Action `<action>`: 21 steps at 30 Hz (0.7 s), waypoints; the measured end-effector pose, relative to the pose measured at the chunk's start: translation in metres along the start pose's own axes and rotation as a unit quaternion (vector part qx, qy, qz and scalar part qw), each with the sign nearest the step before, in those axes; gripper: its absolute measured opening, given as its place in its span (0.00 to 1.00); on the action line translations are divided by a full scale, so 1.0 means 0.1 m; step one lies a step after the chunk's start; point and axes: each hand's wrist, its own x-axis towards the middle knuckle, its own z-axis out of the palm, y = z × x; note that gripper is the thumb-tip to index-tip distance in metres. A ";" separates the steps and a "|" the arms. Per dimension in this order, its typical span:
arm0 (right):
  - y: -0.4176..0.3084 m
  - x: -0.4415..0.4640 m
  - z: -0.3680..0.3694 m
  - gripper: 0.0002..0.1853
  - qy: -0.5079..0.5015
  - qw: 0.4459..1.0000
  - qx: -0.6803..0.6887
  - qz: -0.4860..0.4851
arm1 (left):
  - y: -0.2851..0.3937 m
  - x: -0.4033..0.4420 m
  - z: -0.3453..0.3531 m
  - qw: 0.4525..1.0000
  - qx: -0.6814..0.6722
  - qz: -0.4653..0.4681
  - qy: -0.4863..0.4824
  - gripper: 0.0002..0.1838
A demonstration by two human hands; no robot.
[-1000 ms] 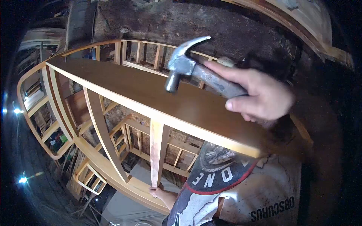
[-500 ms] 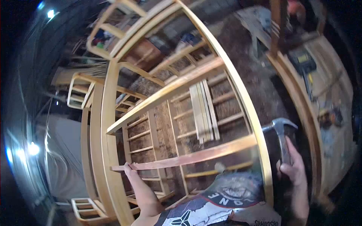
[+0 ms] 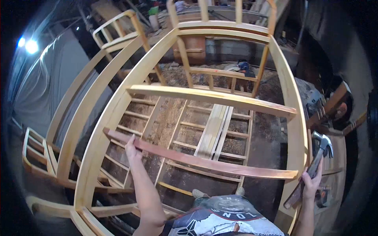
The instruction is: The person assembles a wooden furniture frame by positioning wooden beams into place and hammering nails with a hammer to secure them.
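My left hand (image 3: 134, 150) is closed around the left part of a reddish wooden slat (image 3: 197, 160). This slat spans the pale wooden frame (image 3: 103, 137), from its left rail to its right rail (image 3: 293, 98). In my right hand (image 3: 312, 181) is a claw hammer (image 3: 325, 145), gripped by the handle, its metal head up beside the outer face of the right rail. Farther up, a paler crossbar (image 3: 212, 98) also bridges the two rails. The far end of the frame carries a rounded, slatted headboard (image 3: 228, 26).
Below, a slatted base (image 3: 179, 131) lies over the sawdust-strewn floor, with several loose boards (image 3: 214, 131) on it. Another bed frame (image 3: 80, 118) stands on the left, by a grey sheet (image 3: 69, 74). A wooden work surface (image 3: 334, 157) is on the right.
My view has swung round, so the frame looks more upright. My left hand still grips the slat. The hammer's head, earlier against the rail's outer side, now points upward beside it.
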 end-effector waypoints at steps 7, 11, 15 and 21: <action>0.68 0.48 -0.43 0.34 -0.010 0.989 -0.146 -0.004 | -0.12 0.11 -0.05 0.992 -0.120 0.027 -0.024 0.16; 0.75 0.60 -0.59 0.32 -0.029 0.988 -0.154 0.001 | 0.06 -0.21 0.21 0.993 -0.098 0.054 0.037 0.27; 0.59 0.55 -0.41 0.26 -0.012 0.985 -0.169 -0.015 | 0.00 -0.16 0.19 0.993 -0.092 0.060 0.038 0.26; 0.68 0.62 -0.62 0.13 0.047 0.987 -0.150 -0.022 | 0.16 -0.03 0.06 0.994 -0.086 0.068 0.030 0.25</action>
